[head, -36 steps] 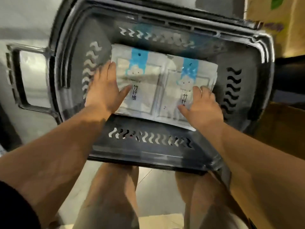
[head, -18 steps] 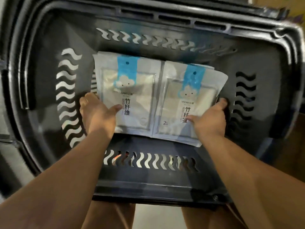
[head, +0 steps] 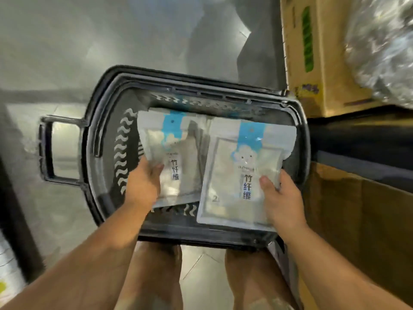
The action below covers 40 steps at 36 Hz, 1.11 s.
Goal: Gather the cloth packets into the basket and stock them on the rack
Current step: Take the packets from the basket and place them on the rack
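pinching with the left grip (head: 143,186) the lower edge of a clear plastic cloth packet with blue header (head: 172,153), thumb on top; clamping the right grip (head: 282,202) on a second such packet (head: 237,175). held flat by the bottom edges over the dark slotted plastic basket (head: 105,130), likely for lifting out toward the rack.

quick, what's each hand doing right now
Left hand: closed, holding the left cloth packet by its lower left, over the basket.
Right hand: closed, holding the right cloth packet, thumb on its front.
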Each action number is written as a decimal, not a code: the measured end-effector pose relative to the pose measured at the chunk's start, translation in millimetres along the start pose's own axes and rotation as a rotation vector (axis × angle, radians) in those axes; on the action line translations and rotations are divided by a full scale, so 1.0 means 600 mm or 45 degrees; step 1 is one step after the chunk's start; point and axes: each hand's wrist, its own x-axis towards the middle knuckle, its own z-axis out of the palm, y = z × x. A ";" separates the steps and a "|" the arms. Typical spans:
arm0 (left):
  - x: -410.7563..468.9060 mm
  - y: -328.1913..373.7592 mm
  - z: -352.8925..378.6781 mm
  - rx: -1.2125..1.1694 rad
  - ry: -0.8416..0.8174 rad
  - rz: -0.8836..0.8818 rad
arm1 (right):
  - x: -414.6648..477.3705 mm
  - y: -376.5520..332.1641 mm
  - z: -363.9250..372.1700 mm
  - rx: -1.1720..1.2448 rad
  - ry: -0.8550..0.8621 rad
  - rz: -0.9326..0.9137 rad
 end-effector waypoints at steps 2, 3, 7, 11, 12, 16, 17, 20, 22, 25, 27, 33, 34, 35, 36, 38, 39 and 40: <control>-0.039 0.022 -0.033 -0.009 0.005 0.022 | -0.037 -0.037 -0.025 0.019 -0.029 -0.019; -0.060 0.034 -0.052 -0.030 0.008 0.012 | -0.059 -0.058 -0.039 0.024 -0.047 -0.016; -0.160 0.100 -0.136 -0.217 0.069 0.020 | -0.145 -0.153 -0.098 0.010 -0.040 -0.094; -0.274 0.173 -0.224 -0.323 0.104 0.164 | -0.241 -0.253 -0.163 0.081 0.009 -0.192; -0.305 0.194 -0.245 -0.347 0.110 0.218 | -0.266 -0.274 -0.182 0.092 0.026 -0.226; -0.418 0.266 -0.329 -0.448 0.091 0.397 | -0.373 -0.360 -0.258 0.106 0.117 -0.336; -0.439 0.282 -0.348 -0.471 0.085 0.447 | -0.397 -0.377 -0.276 0.104 0.142 -0.366; -0.513 0.329 -0.410 -0.515 0.019 0.590 | -0.484 -0.422 -0.327 0.122 0.213 -0.426; -0.533 0.345 -0.430 -0.533 -0.020 0.646 | -0.514 -0.438 -0.342 0.126 0.218 -0.453; -0.587 0.389 -0.469 -0.552 -0.105 0.778 | -0.590 -0.464 -0.377 0.182 0.329 -0.500; -0.615 0.417 -0.488 -0.559 -0.147 0.882 | -0.632 -0.477 -0.399 0.212 0.437 -0.537; -0.681 0.504 -0.512 -0.576 -0.300 1.052 | -0.733 -0.497 -0.459 0.447 0.679 -0.646; -0.698 0.519 -0.513 -0.571 -0.321 1.077 | -0.747 -0.498 -0.469 0.478 0.710 -0.653; -0.711 0.533 -0.514 -0.562 -0.344 1.100 | -0.760 -0.498 -0.479 0.522 0.740 -0.661; -0.724 0.547 -0.513 -0.550 -0.379 1.120 | -0.772 -0.496 -0.490 0.572 0.768 -0.667; -0.753 0.576 -0.508 -0.525 -0.449 1.172 | -0.793 -0.490 -0.512 0.649 0.826 -0.679; -0.767 0.590 -0.502 -0.507 -0.494 1.213 | -0.801 -0.484 -0.524 0.686 0.855 -0.683; -0.782 0.604 -0.493 -0.497 -0.535 1.241 | -0.809 -0.478 -0.537 0.731 0.884 -0.685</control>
